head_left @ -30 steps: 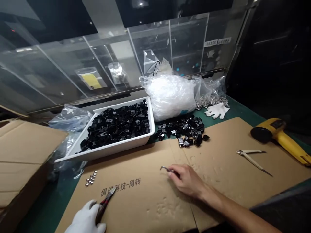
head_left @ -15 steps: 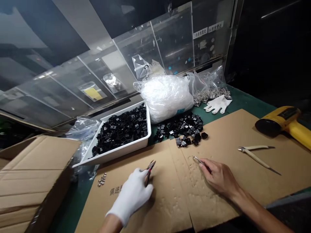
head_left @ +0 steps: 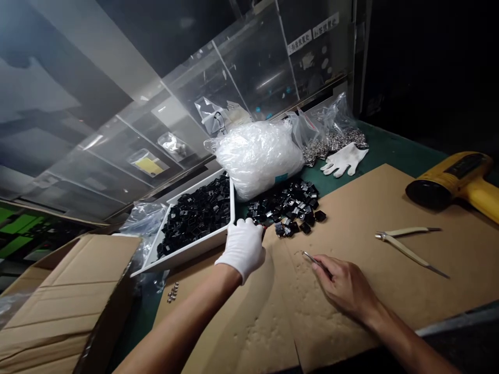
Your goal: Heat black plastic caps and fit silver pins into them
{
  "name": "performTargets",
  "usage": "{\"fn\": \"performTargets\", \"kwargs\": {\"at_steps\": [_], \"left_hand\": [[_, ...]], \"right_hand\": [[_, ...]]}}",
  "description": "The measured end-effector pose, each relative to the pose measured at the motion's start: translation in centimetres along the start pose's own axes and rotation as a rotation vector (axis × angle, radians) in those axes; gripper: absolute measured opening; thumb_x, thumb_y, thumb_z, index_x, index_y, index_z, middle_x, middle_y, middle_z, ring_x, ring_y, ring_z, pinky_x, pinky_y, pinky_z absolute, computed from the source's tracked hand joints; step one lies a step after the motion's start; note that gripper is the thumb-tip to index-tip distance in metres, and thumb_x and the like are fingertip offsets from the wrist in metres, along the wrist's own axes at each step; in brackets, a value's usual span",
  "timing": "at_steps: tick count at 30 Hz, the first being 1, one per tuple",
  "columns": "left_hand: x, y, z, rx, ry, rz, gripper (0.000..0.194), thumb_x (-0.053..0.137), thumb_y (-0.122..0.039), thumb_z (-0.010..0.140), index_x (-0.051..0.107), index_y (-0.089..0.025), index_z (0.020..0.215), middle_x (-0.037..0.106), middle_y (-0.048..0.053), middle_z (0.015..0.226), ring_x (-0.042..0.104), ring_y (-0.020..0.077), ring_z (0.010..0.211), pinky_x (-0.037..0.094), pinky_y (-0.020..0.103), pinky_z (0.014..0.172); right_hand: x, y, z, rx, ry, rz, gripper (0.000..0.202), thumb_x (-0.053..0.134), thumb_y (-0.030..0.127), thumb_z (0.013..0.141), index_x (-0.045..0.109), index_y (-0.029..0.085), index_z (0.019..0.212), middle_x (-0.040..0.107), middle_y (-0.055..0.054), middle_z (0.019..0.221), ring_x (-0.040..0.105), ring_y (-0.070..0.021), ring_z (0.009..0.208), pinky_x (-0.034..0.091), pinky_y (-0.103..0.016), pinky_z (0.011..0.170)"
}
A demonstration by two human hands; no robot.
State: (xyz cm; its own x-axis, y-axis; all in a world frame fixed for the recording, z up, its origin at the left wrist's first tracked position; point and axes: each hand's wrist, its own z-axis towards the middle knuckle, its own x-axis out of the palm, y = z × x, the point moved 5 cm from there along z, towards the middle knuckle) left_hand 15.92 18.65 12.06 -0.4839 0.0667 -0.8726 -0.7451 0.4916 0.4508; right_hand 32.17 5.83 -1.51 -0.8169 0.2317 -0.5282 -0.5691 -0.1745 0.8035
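Observation:
My left hand (head_left: pixel 244 248), in a white glove, is closed round the pliers, whose red part (head_left: pixel 264 228) barely shows past the knuckles. It is over the cardboard sheet (head_left: pixel 351 213), beside the right front corner of the white tray (head_left: pixel 195 248). Loose black parts (head_left: pixel 298 208) lie just beyond it. My bare right hand (head_left: pixel 343 283) grips a thin metal tool (head_left: pixel 314 258) between thumb and fingers, its tip low over the cardboard. Black parts (head_left: pixel 195 213) fill much of the tray.
A stuffed clear bag (head_left: pixel 257 156) stands behind the loose parts, near a white glove (head_left: pixel 345 158). Cream-handled pliers (head_left: pixel 405 244) and a yellow heat gun (head_left: pixel 452 179) lie right. Small metal pieces (head_left: pixel 173 293) and a cardboard box (head_left: pixel 74 291) are left.
My left hand has moved forward and right with the pliers, up to the tray's corner. My right hand has hardly moved. The camera view has tilted and shifted.

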Motion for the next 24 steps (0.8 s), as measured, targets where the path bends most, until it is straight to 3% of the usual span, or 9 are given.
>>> {"fn": "performTargets", "kwargs": {"at_steps": [4, 8, 12, 19, 24], "left_hand": [[-1.1, -3.0, -0.2, 0.089, -0.013, -0.033, 0.027, 0.063, -0.030, 0.075, 0.073, -0.020, 0.099, 0.067, 0.017, 0.101, 0.063, 0.0369, 0.094, 0.049, 0.049, 0.075], [-1.9, -5.2, 0.1, 0.104, -0.001, -0.060, 0.025, 0.062, -0.030, 0.077, 0.073, -0.020, 0.097, 0.067, 0.017, 0.101, 0.063, 0.0366, 0.094, 0.048, 0.050, 0.077], [-2.0, -6.1, 0.9, 0.095, 0.026, -0.051, 0.024, 0.064, -0.029, 0.077, 0.074, -0.020, 0.097, 0.067, 0.017, 0.102, 0.063, 0.0363, 0.096, 0.049, 0.050, 0.078], [-1.7, -7.3, 1.9, 0.102, 0.116, -0.062, 0.028, 0.065, -0.027, 0.077, 0.075, -0.016, 0.100, 0.068, 0.020, 0.104, 0.063, 0.0403, 0.101, 0.050, 0.053, 0.081], [-1.1, -7.9, 2.8, 0.085, 0.167, -0.101, 0.027, 0.060, -0.018, 0.080, 0.072, -0.013, 0.103, 0.071, 0.020, 0.107, 0.066, 0.0404, 0.101, 0.052, 0.051, 0.081]], "right_hand": [[-0.3, 0.0, 0.0, -0.006, -0.025, 0.046, 0.019, 0.054, 0.025, 0.102, 0.073, 0.025, 0.101, 0.079, -0.002, 0.079, 0.075, -0.0205, 0.071, 0.048, -0.028, 0.064], [-1.1, -0.6, -0.3, 0.018, -0.160, 0.102, 0.021, 0.052, 0.029, 0.104, 0.071, 0.022, 0.107, 0.080, -0.005, 0.085, 0.074, -0.0201, 0.071, 0.050, -0.028, 0.067], [-1.7, -0.9, -0.6, 0.028, -0.256, 0.136, 0.020, 0.052, 0.029, 0.105, 0.070, 0.020, 0.106, 0.080, -0.007, 0.085, 0.075, -0.0202, 0.072, 0.051, -0.028, 0.068], [-2.1, -0.6, -0.6, 0.004, -0.299, 0.169, 0.017, 0.054, 0.027, 0.105, 0.070, 0.020, 0.105, 0.080, -0.006, 0.084, 0.074, -0.0192, 0.070, 0.050, -0.027, 0.067], [-2.0, -0.7, -0.5, 0.003, -0.315, 0.166, 0.018, 0.054, 0.028, 0.105, 0.070, 0.020, 0.103, 0.079, -0.005, 0.083, 0.073, -0.0186, 0.068, 0.048, -0.027, 0.065]]}}
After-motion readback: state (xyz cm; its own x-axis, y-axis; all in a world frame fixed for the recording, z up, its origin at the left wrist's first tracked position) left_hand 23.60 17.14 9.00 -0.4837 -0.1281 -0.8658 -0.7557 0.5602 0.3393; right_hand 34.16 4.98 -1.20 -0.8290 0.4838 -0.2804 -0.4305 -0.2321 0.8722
